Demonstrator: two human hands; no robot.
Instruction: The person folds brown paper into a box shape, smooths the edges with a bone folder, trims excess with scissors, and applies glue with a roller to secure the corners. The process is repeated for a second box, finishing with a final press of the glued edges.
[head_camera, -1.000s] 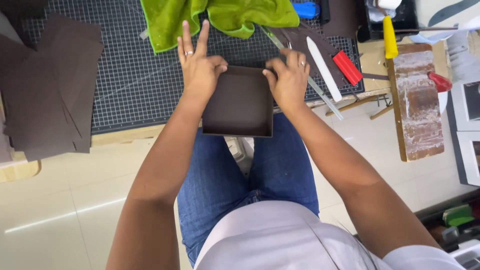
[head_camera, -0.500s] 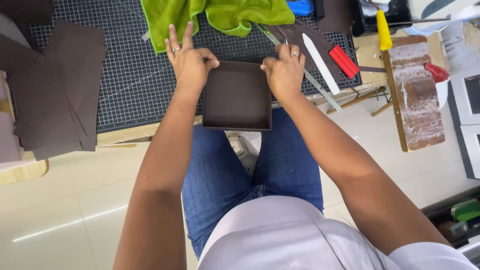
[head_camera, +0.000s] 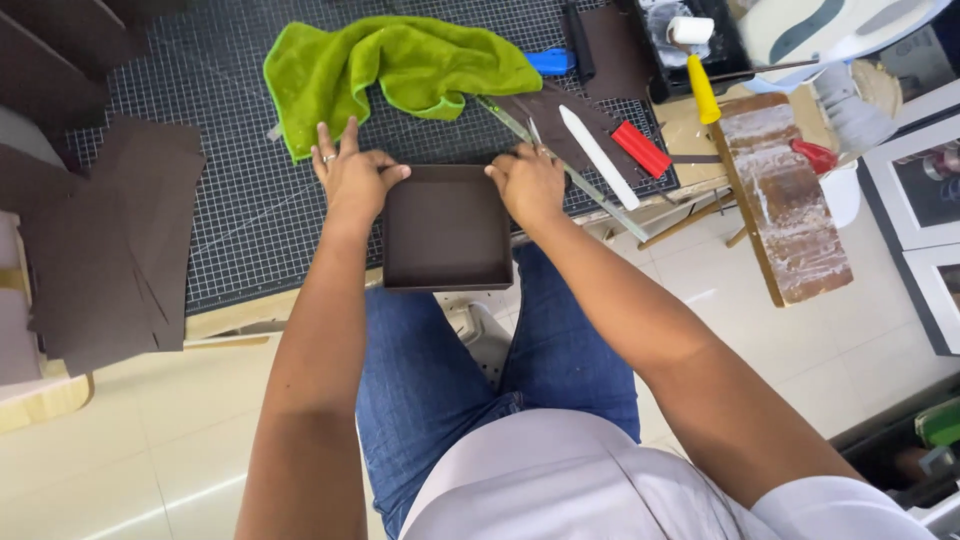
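1. Head view, centre: shallow dark brown square tray (head_camera: 447, 228) open side up, far half on the gridded cutting mat (head_camera: 240, 200), near edge overhanging the table edge above the denim-clad lap.
2. Left hand (head_camera: 352, 180) at 9 o'clock of the tray, thumb hooked over the far left corner, fingers stretched flat on the mat toward 12 o'clock; pressing against the tray wall rather than wrapped round it.
3. Right hand (head_camera: 528, 183) at 3 o'clock of the tray, fingers curled, clasping the far right corner and wall.
4. At 12 o'clock of the tray: crumpled green towel (head_camera: 395, 65), its near hem just beyond the fingertips, leaving only a narrow strip of bare mat between.
5. At 2 o'clock: metal ruler (head_camera: 560, 165) lying diagonally, touching or just beside the right hand; past it a white bone folder (head_camera: 598, 156) and a red cutter (head_camera: 641, 149) on a dark brown sheet.
6. At 9 o'clock, well apart: stack of dark brown card sheets (head_camera: 105, 250) fanned over the mat's left edge; open mat between stack and left hand.
7. At 3 o'clock, off the table: glue-stained wooden board (head_camera: 785, 200) with a yellow-handled roller (head_camera: 700, 85) at its far end.
8. At 6 o'clock: free room only over the lap and pale floor.
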